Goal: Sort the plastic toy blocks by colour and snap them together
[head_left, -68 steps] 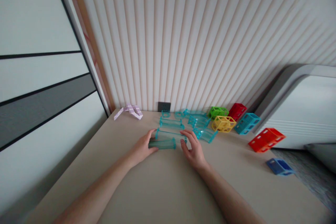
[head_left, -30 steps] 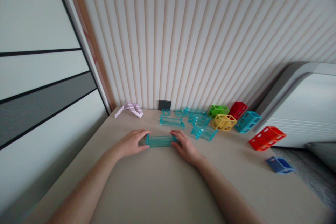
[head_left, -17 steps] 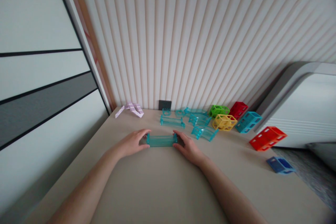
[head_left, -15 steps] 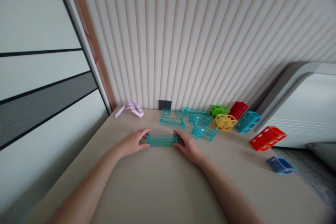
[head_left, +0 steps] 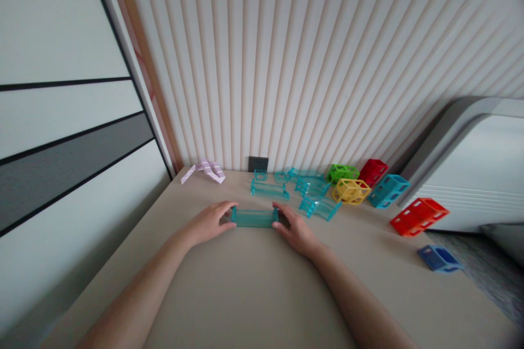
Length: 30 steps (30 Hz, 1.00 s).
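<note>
A straight, see-through teal track piece [head_left: 254, 218] lies crosswise in front of me, low at the tabletop. My left hand [head_left: 213, 222] grips its left end between thumb and fingers. At the other end, my right hand [head_left: 293, 228] holds it the same way. Just behind it lies a second straight teal track piece [head_left: 270, 190]. To the right of my right hand is a curved teal track piece [head_left: 320, 208], with another curved piece [head_left: 313, 186] behind it.
Along the right stand open-framed blocks: green [head_left: 343, 173], yellow [head_left: 351, 191], dark red [head_left: 373, 172], teal [head_left: 388, 191], orange-red [head_left: 420, 216] and blue [head_left: 440, 258]. Lilac folded pieces [head_left: 210, 170] lie at the back left. A ribbed wall [head_left: 262, 65] with a black socket [head_left: 258, 164] bounds the table's back.
Both hands keep their hold on the straight track piece. The whole view has shifted very slightly; nothing on the table has visibly moved.
</note>
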### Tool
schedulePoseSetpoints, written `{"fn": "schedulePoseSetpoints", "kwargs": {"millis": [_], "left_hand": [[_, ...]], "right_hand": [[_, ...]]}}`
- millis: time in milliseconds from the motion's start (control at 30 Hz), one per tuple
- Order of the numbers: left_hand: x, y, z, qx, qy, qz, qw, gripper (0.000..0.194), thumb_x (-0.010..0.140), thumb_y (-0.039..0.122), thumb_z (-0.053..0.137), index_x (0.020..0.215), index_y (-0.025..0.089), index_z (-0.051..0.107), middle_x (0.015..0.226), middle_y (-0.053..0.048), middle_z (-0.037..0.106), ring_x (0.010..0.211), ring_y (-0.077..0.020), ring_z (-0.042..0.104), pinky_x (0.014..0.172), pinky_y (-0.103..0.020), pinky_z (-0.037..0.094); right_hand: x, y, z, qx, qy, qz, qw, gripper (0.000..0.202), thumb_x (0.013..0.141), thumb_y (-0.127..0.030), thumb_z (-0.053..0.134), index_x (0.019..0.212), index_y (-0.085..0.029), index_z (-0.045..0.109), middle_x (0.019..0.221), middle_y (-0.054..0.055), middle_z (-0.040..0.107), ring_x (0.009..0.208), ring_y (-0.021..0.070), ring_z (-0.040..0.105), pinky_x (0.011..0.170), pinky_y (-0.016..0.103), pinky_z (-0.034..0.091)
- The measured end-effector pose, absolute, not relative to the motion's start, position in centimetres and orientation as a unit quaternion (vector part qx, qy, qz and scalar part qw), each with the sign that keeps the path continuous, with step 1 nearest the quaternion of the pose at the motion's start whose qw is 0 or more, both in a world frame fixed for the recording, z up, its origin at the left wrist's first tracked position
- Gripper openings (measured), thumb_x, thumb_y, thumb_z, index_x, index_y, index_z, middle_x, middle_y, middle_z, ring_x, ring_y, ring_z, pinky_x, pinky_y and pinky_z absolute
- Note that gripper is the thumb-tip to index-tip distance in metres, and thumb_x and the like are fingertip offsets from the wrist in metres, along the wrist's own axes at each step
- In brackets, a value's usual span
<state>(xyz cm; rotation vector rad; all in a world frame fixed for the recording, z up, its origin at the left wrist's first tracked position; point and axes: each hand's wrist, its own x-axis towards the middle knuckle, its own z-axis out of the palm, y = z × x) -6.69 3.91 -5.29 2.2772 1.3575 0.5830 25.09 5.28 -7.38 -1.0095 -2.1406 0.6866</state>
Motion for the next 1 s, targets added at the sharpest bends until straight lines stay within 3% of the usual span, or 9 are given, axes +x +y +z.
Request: {"fn": "schedulePoseSetpoints", "kwargs": {"millis": [167,267,467,700,900,1000], "left_hand": [[-6.6,3.8,-5.1,0.821,0.488,0.21,0.211,0.048,0.086,0.026,0.065,0.132,0.024,0.053,0.126,-0.007,0.068,0.102,-0.0211,0.069,0.095,-0.037,0.052],[-6.5,3.7,-5.0,0.821,0.485,0.215,0.211,0.047,0.086,0.027,0.066,0.132,0.026,0.053,0.125,-0.006,0.069,0.102,-0.0209,0.069,0.094,-0.037,0.053],[-6.4,3.7,-5.3,0.824,0.474,0.221,0.217,0.048,0.086,0.028,0.067,0.132,0.027,0.053,0.126,-0.006,0.068,0.101,-0.0207,0.069,0.094,-0.036,0.053],[-6.1,3.5,-4.9,0.826,0.467,0.221,0.225,0.048,0.085,0.028,0.068,0.131,0.027,0.054,0.125,-0.006,0.069,0.102,-0.0206,0.068,0.096,-0.037,0.052],[-6.1,3.5,-4.8,0.83,0.466,0.218,0.214,0.049,0.085,0.028,0.068,0.132,0.027,0.054,0.126,-0.006,0.068,0.102,-0.0205,0.068,0.096,-0.036,0.052],[-6.2,3.5,-5.0,0.832,0.464,0.218,0.212,0.05,0.085,0.028,0.068,0.132,0.027,0.054,0.127,-0.006,0.068,0.102,-0.0204,0.069,0.096,-0.036,0.052]], "right_hand": [[25.0,5.3,-7.6,-0.42,-0.795,0.181,0.397,0.037,0.103,-0.028,0.043,0.137,-0.021,0.056,0.144,0.017,0.051,0.128,0.0256,0.057,0.107,0.045,0.048],[24.9,6.1,-8.7,-0.469,-0.768,0.14,0.413,0.041,0.099,-0.02,0.042,0.139,-0.021,0.055,0.149,0.017,0.046,0.137,0.0272,0.048,0.112,0.05,0.043],[24.2,7.7,-9.9,-0.515,-0.76,0.137,0.372,0.054,0.092,-0.009,0.041,0.143,-0.019,0.05,0.156,0.018,0.037,0.14,0.0296,0.046,0.112,0.051,0.042],[24.1,7.4,-9.4,-0.522,-0.776,0.099,0.34,0.052,0.093,-0.014,0.046,0.144,-0.024,0.05,0.134,0.014,0.053,0.117,0.0275,0.062,0.103,0.045,0.052],[24.1,7.0,-8.9,-0.524,-0.792,0.061,0.306,0.048,0.092,-0.015,0.05,0.139,-0.024,0.055,0.125,0.013,0.055,0.095,0.0234,0.067,0.087,0.035,0.058],[24.0,6.7,-8.4,-0.515,-0.805,0.044,0.293,0.038,0.092,-0.015,0.05,0.127,-0.022,0.063,0.119,0.013,0.055,0.092,0.0241,0.066,0.086,0.037,0.058]]}}
